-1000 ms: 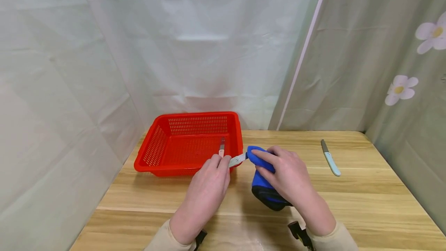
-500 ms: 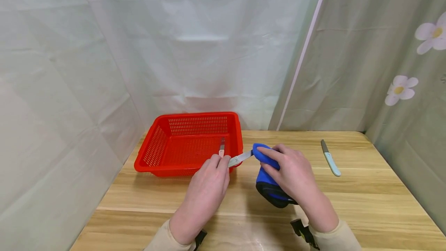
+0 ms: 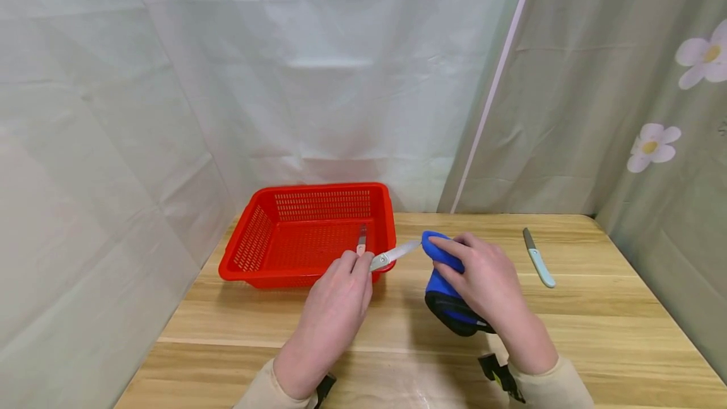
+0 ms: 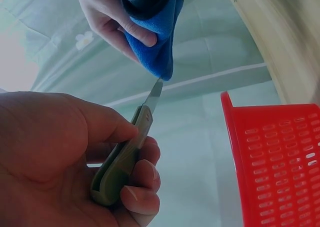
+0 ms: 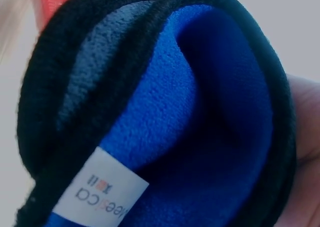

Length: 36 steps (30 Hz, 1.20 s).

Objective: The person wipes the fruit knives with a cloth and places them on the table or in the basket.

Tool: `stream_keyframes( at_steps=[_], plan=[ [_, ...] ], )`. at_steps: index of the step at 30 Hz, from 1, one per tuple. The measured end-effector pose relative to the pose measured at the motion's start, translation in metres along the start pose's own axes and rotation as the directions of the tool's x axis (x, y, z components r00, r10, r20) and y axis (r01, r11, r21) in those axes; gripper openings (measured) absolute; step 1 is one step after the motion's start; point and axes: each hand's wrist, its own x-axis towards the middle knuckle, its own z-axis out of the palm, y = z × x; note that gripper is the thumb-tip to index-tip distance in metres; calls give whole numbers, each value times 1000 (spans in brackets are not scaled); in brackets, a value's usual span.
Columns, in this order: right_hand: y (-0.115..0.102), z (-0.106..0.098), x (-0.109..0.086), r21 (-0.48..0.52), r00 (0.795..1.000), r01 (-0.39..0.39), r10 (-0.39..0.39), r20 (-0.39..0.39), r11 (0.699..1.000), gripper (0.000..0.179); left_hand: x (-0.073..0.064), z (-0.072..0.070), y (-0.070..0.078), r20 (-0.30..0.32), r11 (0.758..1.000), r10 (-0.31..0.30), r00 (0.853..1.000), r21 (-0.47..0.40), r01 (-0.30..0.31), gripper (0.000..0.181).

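My left hand [image 3: 337, 308] grips a folding knife [image 4: 122, 159] by its pale green handle, with the blade [image 3: 404, 249] out and pointing right. My right hand [image 3: 483, 273] pinches a folded blue cloth [image 3: 445, 254] with black edging. In the left wrist view the tip of the blade meets the lower corner of the cloth, and most of the blade shows bare. Filling the right wrist view are the cloth's folds [image 5: 165, 97], with a white label [image 5: 100, 192] on the edge; only part of the right hand shows behind them.
A red plastic basket [image 3: 318, 279] stands at the back left, just beyond the left hand. Inside it lies a pink-handled knife [image 3: 361, 242]. Another knife [image 3: 538, 259], with a light blue handle, rests on the wooden table [image 3: 613, 333] at right. Curtains hang behind.
My right hand has moved right with the cloth, sliding it along the blade toward the tip, so more of the blade shows. The left hand with the folding knife has barely moved.
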Motion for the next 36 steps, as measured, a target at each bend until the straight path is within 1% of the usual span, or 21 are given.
stream_keyframes(
  at_steps=[4,8,11,15,18,26,32,36],
  plan=[
    [0,-3,-1,-4,1000,-1,0,-6,1000,46,0,0,-1,-2,1000,-3,1000,5,3,34],
    [-4,-5,-2,5,1000,8,-8,-22,1000,46,1,-2,-2,13,1000,-17,1000,7,17,37],
    [-11,-6,-2,12,998,52,-52,-36,999,48,2,-2,-2,46,1000,-30,998,0,30,37],
    [-22,-5,-3,17,992,123,-123,-36,992,50,2,-3,0,95,999,-52,994,-11,53,37],
    [-30,-3,-5,20,990,143,-142,-25,990,52,2,-4,1,109,998,-59,992,-11,61,37],
    [-40,2,-8,17,985,170,-170,-23,985,55,1,-4,3,120,999,-37,992,-19,40,36],
    [-42,6,-8,12,987,163,-163,4,987,56,1,-4,4,124,999,-26,992,-21,29,37],
    [-42,6,-8,6,988,155,-155,4,988,55,1,-4,5,124,999,-28,992,-25,31,36]
  ],
)
